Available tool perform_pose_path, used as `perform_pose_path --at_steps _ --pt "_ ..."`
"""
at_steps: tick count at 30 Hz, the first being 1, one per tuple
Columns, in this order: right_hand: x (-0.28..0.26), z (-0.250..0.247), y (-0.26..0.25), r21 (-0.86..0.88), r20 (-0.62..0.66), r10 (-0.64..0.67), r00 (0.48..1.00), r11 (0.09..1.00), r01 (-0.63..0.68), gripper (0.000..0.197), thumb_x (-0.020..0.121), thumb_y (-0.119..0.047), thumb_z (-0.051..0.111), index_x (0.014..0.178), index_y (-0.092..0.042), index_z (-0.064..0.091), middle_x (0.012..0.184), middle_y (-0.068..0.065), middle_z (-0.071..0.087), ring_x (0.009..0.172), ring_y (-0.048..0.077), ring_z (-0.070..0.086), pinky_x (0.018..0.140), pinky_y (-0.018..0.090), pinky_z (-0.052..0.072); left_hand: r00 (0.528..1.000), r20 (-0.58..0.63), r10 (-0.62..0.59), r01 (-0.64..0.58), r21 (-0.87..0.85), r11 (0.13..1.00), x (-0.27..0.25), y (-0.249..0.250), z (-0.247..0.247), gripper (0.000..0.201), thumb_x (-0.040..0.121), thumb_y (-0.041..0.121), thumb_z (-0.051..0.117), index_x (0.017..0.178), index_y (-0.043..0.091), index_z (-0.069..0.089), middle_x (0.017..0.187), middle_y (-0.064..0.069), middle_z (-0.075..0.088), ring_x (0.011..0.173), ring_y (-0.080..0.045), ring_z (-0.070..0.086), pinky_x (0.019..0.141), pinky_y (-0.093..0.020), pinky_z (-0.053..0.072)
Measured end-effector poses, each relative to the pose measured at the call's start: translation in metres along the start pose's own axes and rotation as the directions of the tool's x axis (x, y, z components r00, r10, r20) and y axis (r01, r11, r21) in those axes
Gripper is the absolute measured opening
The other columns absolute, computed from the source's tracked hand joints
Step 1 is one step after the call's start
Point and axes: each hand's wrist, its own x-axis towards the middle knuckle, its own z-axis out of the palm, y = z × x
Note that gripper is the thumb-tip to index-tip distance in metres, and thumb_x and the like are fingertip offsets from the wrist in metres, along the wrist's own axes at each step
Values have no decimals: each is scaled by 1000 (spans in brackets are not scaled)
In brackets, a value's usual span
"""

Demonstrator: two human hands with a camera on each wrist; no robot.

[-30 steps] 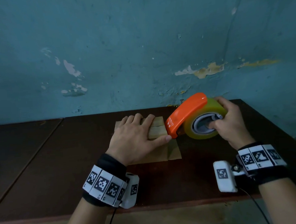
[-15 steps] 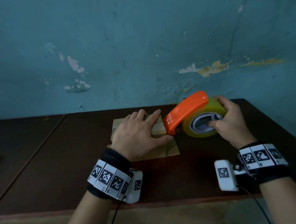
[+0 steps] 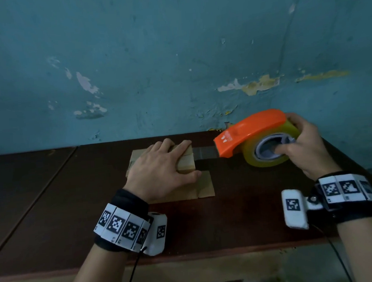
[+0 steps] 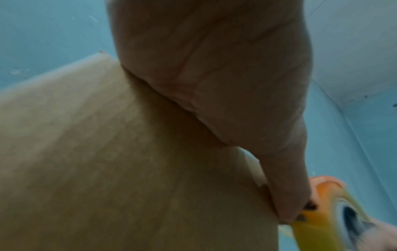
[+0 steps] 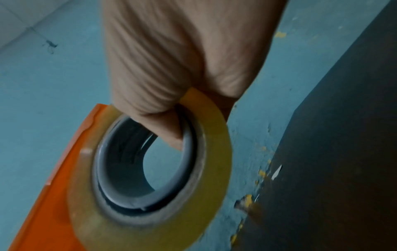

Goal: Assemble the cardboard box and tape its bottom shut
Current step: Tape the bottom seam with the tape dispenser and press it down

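A small brown cardboard box [image 3: 186, 162] sits on the dark wooden table [image 3: 238, 215], with flaps spread flat around it. My left hand [image 3: 160, 170] presses down on its top with straight fingers and covers most of it. In the left wrist view the palm [image 4: 214, 76] lies against the cardboard [image 4: 118, 161]. My right hand [image 3: 304, 147] grips an orange tape dispenser [image 3: 251, 131], the thumb inside the core of its yellowish roll [image 5: 214, 152]. A strip of clear tape [image 3: 205, 154] stretches from the box's right edge to the dispenser's mouth, which is held right of the box.
A peeling blue wall [image 3: 177, 66] rises right behind the table. The table's front edge [image 3: 208, 256] runs just behind my wrists. A seam [image 3: 43, 191] divides the tabletop on the left. Bare dark wood lies left of the box and in front of it.
My right hand has drawn the dispenser to the right, away from the box, and a length of tape now spans the gap. My left hand stays pressed on the box.
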Motion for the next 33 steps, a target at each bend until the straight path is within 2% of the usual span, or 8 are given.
perform_pose_path --at_steps 4,7,15,19,22,24,28,33 --pt "-2 -11 2 -103 2 -24 1000 994 24 63 64 27 69 103 -21 59 92 7 67 81 13 66 73 34 51 1000 -26 6 -6 6 1000 -2 -1 0 89 85 85 34 159 40 14 137 4 43 123 -16 43 104 -32 37" --pt "-3 -8 3 -137 17 -49 999 989 50 61 64 27 69 103 -19 59 93 11 66 83 19 66 73 34 50 1000 -22 6 -6 10 1000 -1 0 0 89 85 85 34 159 40 12 139 4 42 125 -16 42 105 -32 36" --pt "-4 2 -2 -231 67 -53 996 971 67 58 67 26 68 105 -17 59 89 2 65 81 5 62 66 22 42 999 -34 5 -5 12 1000 -1 -2 1 90 85 86 34 159 42 11 138 4 43 125 -16 42 102 -32 38" --pt "-3 11 -2 -300 98 -88 991 947 114 52 69 23 68 104 -15 59 89 8 64 83 15 64 68 26 47 1000 -29 10 -10 6 1000 0 -2 1 90 85 86 35 160 43 10 139 3 43 127 -17 42 104 -33 37" --pt "-5 17 -5 -324 122 -90 988 938 125 49 70 21 67 102 -16 60 87 8 64 81 19 64 72 34 52 999 -46 11 -11 7 1000 -1 -2 2 90 85 86 36 160 42 12 139 3 43 128 -17 42 104 -33 38" --pt "-5 22 -8 -339 127 -82 988 933 121 48 70 21 66 100 -16 59 84 8 63 77 20 64 69 35 51 999 -49 10 -10 6 1000 -1 -2 3 90 85 85 37 160 43 12 140 3 43 128 -17 41 103 -33 38" --pt "-6 32 -12 -376 129 -68 989 920 112 50 71 20 65 105 -16 58 83 5 62 74 18 63 62 29 46 999 -49 9 -9 -2 1000 0 -3 3 90 85 86 36 160 43 11 141 4 42 129 -16 40 102 -32 38" --pt "-6 42 -18 -429 120 -74 990 895 119 46 71 17 66 99 -17 55 79 3 60 72 18 61 63 36 48 999 -41 9 -9 1 1000 0 -2 3 91 84 86 36 160 43 10 143 3 41 132 -18 39 104 -33 38"
